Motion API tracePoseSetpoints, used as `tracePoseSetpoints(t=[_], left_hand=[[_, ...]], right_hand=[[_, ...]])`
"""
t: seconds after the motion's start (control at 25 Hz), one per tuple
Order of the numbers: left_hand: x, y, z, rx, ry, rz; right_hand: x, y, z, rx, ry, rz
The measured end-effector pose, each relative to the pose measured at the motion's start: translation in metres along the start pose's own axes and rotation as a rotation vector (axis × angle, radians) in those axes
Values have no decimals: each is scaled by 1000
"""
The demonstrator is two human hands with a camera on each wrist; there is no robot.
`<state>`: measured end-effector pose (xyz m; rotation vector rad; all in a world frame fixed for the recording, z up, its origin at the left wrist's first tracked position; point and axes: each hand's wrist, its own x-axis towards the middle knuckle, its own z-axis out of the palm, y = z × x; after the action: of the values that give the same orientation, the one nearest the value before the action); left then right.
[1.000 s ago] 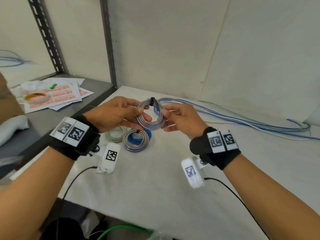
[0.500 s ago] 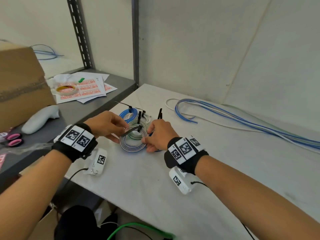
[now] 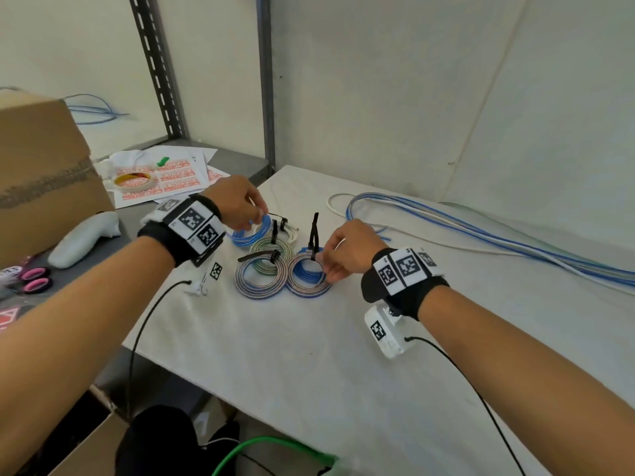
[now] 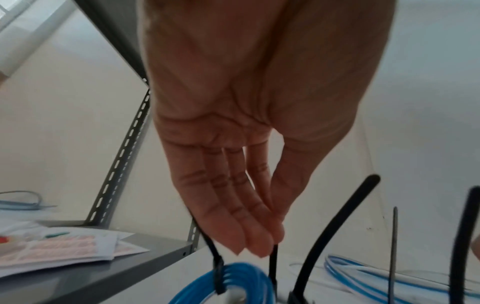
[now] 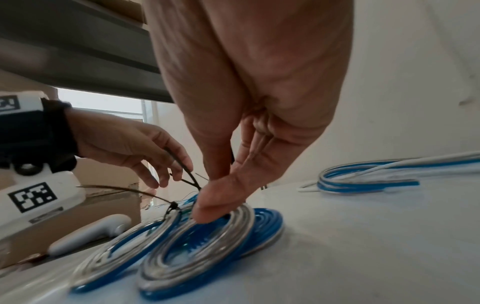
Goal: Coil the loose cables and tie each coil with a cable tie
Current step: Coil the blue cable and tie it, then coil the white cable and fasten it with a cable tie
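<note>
Coils (image 3: 275, 266) lie on table (image 3: 309, 372) between both hands.

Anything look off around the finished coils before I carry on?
Only untrimmed black cable tie tails sticking up from the tied coils. A bundle of loose cables is not yet coiled. Nothing looks damaged.

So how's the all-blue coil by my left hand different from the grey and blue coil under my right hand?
The all-blue coil is plain light blue and lies farther back; the grey and blue coil has grey-white outer turns around blue, nearer the front.
The left hand pinches the all-blue coil's tie; the right hand holds the grey and blue coil's rim.
Both are wound and carry a black tie.
</note>
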<state>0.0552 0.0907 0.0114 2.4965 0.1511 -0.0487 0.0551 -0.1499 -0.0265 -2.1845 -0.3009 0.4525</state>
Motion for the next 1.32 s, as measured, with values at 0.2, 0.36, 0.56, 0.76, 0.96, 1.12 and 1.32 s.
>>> tracePoseSetpoints(t=[0.2,0.36,0.56,0.76,0.96,1.12,1.32], left_hand=[[30,56,9,59,87,116],[52,112,26,91,85,249],[78,170,75,154,-139,316],[90,175,115,166,-199,410],[80,188,148,150,-146,620],[76,204,151,-8,-61,691],[78,215,146,7,8,614]], right_hand=[[20,29,-45,-252,302,33],[37,74,-98,-609,388,146],[48,121,-145,-836,234,234],[46,127,-151,-768,273,189],[22,109,-170,-619,466,-21],[-6,99,-188,-533,641,-221],[-37,106,-205,-357,974,-337]])
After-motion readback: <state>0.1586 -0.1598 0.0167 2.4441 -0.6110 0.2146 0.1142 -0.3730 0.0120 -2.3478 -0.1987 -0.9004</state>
